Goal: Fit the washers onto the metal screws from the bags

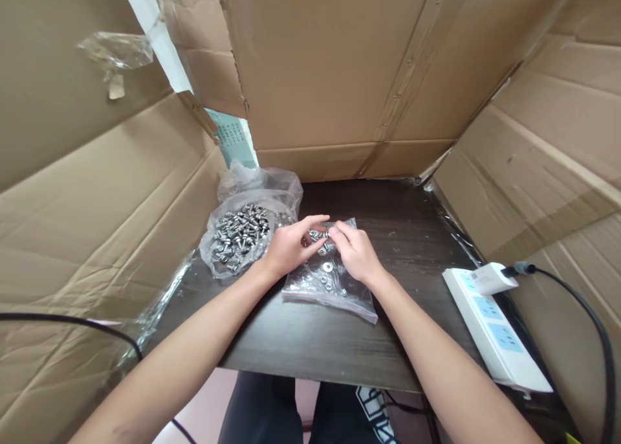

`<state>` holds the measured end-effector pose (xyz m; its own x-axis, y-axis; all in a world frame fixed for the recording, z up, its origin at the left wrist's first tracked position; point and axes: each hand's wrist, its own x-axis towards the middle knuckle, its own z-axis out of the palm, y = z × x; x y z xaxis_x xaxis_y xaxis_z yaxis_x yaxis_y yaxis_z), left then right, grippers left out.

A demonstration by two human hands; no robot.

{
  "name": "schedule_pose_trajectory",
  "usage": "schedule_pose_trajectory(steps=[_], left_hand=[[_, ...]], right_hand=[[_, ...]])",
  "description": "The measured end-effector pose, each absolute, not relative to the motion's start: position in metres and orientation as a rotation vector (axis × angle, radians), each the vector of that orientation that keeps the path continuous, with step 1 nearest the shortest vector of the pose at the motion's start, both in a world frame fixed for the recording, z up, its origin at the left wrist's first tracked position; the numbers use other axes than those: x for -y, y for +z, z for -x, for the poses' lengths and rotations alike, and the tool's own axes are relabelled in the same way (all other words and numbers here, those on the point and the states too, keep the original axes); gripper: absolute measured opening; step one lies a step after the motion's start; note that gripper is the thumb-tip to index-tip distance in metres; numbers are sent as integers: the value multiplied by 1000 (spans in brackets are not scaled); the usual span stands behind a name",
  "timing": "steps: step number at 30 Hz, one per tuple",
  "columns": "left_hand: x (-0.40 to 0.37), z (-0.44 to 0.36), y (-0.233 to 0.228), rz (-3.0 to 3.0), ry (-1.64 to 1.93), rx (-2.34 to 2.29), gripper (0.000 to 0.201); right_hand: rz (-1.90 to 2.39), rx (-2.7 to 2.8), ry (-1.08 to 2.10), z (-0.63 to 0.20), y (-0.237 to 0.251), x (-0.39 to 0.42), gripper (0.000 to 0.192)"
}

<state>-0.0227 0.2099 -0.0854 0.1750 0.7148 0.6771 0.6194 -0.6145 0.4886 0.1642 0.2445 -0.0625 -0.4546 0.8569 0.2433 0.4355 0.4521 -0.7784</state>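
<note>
Plainly, the dark wood-grain surface (339,340) is narrow and hemmed in by tall brown cardboard walls (87,191), so anything small that rolls off it would likely drop past the front edge towards the person's lap or slip into the gaps along the sides. The crumpled clear plastic bag heaped with silvery screws (240,233) lies open just left of the left hand (290,244); a nudge from that wrist could spill its load across the surface. The flat clear plastic sheet scattered with small steel washers (330,282) lies under and in front of both hands, and a drag of either palm could sweep the loose washers off it. The white power strip (495,324) rests well apart at the right edge, though a stray metal piece reaching it would be a worry. The left hand and the right hand (356,253) meet fingertip to fingertip, each pinching at a tiny metal piece (323,235) held between them just above the sheet; a slipped pinch would likely let it fall among the washers.
</note>
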Motion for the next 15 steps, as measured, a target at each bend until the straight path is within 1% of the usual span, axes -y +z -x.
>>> schedule_pose_trajectory(steps=[2, 6, 9, 10, 13, 15], left_hand=[[-209, 23, -85, -2325, 1419, -1342, 40], [-209, 23, -84, -2360, 1418, -1341, 40], [-209, 23, -84, -2399, 1416, -1357, 40], [-209, 23, -84, -2414, 1410, -1365, 39], [-209, 23, -84, -2448, 1392, -1386, 39], [-209, 24, -85, -2458, 1397, -1387, 39]], right_hand=[[1046, 2073, 857, -164, -63, -245, 29], [1079, 2086, 836, -164, -63, -244, 42], [987, 2074, 792, -163, -63, -245, 29], [978, 2078, 778, -163, -63, -245, 28], [1053, 2088, 781, -163, -64, -245, 41], [1055, 2076, 801, -164, -64, -245, 40]])
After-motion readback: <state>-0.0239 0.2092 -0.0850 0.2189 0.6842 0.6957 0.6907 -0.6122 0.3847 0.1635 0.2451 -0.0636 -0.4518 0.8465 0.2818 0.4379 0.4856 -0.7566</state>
